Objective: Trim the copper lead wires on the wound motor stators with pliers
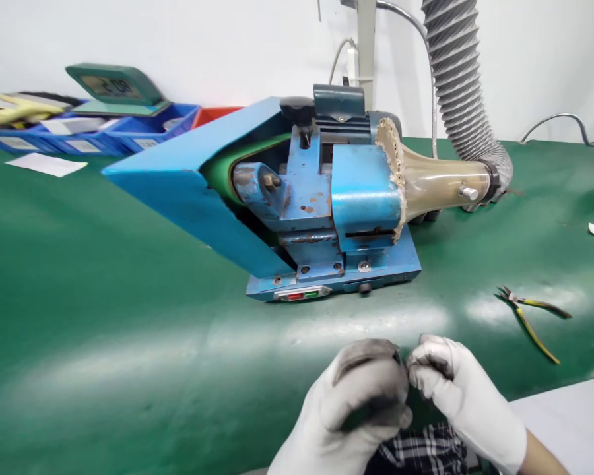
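Both my hands wear white gloves with soiled grey fingertips and meet at the bottom centre, just above the green table mat's (pixel 103 343) near edge. My left hand (pixel 356 402) is curled closed, its fingertips pinched toward the right. My right hand (pixel 455 386) is also closed in a pinch, touching the left one. Whatever sits between the fingertips is too small or hidden to name. A blue bench belt-sander machine (pixel 297 198) stands right behind the hands, with red and green switches (pixel 301 295) on its front base.
A grey ribbed extraction hose (pixel 458 86) joins the machine's clear funnel (pixel 435 185). Yellow-handled pliers (pixel 529 316) lie to the right. Blue parts bins (pixel 99 132) with a green digital clock (pixel 113 86) stand at the back left, beside white paper (pixel 47 163). A white sheet (pixel 569 422) lies bottom right.
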`<state>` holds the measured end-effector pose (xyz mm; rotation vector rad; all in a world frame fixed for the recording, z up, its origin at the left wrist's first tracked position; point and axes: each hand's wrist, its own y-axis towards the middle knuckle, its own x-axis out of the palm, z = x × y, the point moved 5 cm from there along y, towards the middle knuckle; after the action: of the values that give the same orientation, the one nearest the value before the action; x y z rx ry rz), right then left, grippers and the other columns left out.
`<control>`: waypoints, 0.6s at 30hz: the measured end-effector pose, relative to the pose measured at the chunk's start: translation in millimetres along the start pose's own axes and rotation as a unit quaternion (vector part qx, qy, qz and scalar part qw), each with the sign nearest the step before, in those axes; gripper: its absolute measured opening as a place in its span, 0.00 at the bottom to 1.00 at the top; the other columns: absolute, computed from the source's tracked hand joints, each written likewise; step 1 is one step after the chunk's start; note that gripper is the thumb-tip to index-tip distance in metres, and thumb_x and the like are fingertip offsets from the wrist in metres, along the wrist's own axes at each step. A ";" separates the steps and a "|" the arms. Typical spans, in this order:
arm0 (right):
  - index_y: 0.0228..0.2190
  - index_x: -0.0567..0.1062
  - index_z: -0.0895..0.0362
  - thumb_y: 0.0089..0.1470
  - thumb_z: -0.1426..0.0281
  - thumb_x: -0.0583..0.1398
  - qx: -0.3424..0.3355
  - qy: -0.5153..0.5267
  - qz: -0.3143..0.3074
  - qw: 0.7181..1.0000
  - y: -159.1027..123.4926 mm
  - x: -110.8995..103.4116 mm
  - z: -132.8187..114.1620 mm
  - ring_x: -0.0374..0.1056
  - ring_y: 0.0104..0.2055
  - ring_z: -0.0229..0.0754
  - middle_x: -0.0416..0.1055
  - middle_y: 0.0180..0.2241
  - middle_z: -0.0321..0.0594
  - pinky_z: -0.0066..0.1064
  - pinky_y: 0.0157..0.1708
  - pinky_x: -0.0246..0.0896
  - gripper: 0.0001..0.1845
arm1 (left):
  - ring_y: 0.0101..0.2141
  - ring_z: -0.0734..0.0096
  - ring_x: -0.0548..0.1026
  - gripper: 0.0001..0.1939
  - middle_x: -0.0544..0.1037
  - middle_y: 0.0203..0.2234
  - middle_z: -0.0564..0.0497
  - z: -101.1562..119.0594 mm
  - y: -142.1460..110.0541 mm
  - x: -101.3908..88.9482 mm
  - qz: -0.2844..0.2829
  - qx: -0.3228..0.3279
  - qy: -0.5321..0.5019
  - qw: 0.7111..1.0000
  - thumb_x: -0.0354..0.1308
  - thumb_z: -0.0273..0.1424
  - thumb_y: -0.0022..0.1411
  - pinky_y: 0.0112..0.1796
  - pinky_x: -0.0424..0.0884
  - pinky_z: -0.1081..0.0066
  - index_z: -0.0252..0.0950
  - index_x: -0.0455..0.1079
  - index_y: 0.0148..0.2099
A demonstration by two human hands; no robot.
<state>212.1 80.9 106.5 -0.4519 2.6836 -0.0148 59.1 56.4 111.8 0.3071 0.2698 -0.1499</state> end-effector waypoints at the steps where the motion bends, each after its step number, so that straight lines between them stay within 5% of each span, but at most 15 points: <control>1: 0.17 0.65 0.55 0.50 0.74 0.53 0.024 0.025 -0.018 0.999 0.6 0.9 0.9 0.59 0.21 0.36 0.60 0.18 0.31 0.26 0.22 0.54 0.12 | 0.46 0.66 0.72 0.22 0.73 0.44 0.52 1.8 -1.0 -2.2 -0.003 0.011 0.032 0.999 0.59 0.21 0.53 0.46 0.72 0.66 0.50 0.67 0.48; 3: 0.16 0.64 0.55 0.50 0.73 0.53 0.048 0.032 -0.017 0.998 0.2 0.6 2.2 0.58 0.20 0.36 0.59 0.17 0.31 0.26 0.21 0.53 0.13 | 0.49 0.64 0.71 0.27 0.71 0.47 0.49 1.4 -2.9 -3.0 -0.042 -0.003 0.083 0.996 0.56 0.19 0.54 0.47 0.72 0.64 0.49 0.63 0.53; 7: 0.21 0.70 0.55 0.52 0.72 0.53 -0.018 -0.084 0.090 0.992 -7.3 -5.5 -5.6 0.62 0.25 0.38 0.64 0.21 0.35 0.28 0.27 0.56 0.11 | 0.43 0.65 0.75 0.19 0.74 0.41 0.52 4.0 -6.6 1.1 -0.127 -0.039 0.079 0.988 0.56 0.20 0.53 0.42 0.75 0.67 0.49 0.69 0.43; 9: 0.23 0.72 0.55 0.53 0.72 0.53 -0.045 -0.107 0.122 0.986 -11.6 -6.3 -11.2 0.63 0.26 0.38 0.65 0.23 0.36 0.28 0.27 0.57 0.10 | 0.41 0.66 0.75 0.17 0.73 0.42 0.52 11.0 -5.5 1.7 -0.106 0.003 0.078 0.991 0.57 0.22 0.54 0.42 0.75 0.69 0.50 0.69 0.42; 13: 0.19 0.70 0.55 0.53 0.72 0.55 -0.018 -0.039 0.106 0.993 -12.8 -4.6 -11.0 0.61 0.22 0.37 0.64 0.20 0.34 0.27 0.24 0.57 0.12 | 0.50 0.62 0.70 0.29 0.68 0.49 0.47 9.1 1.0 0.9 -0.012 0.021 0.157 0.987 0.56 0.18 0.54 0.48 0.70 0.66 0.47 0.59 0.56; 16: 0.31 0.74 0.54 0.52 0.72 0.56 0.019 0.028 0.132 0.991 -12.7 -6.0 -2.1 0.62 0.21 0.36 0.66 0.21 0.32 0.26 0.22 0.59 0.06 | 0.49 0.63 0.71 0.31 0.70 0.48 0.49 0.9 5.2 4.4 -0.028 0.010 0.130 0.991 0.61 0.19 0.50 0.49 0.70 0.66 0.47 0.62 0.53; 18: 0.38 0.74 0.53 0.52 0.73 0.58 -0.015 0.035 0.157 0.987 -12.8 -6.9 -1.8 0.65 0.23 0.37 0.69 0.24 0.33 0.26 0.24 0.61 0.10 | 0.45 0.65 0.73 0.30 0.72 0.45 0.51 -4.4 5.5 4.3 -0.034 -0.011 0.066 0.997 0.63 0.19 0.48 0.45 0.72 0.68 0.47 0.64 0.51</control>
<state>221.3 70.9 111.9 -0.0325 2.7971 0.1026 63.1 62.5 108.1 0.2866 0.4126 -0.1949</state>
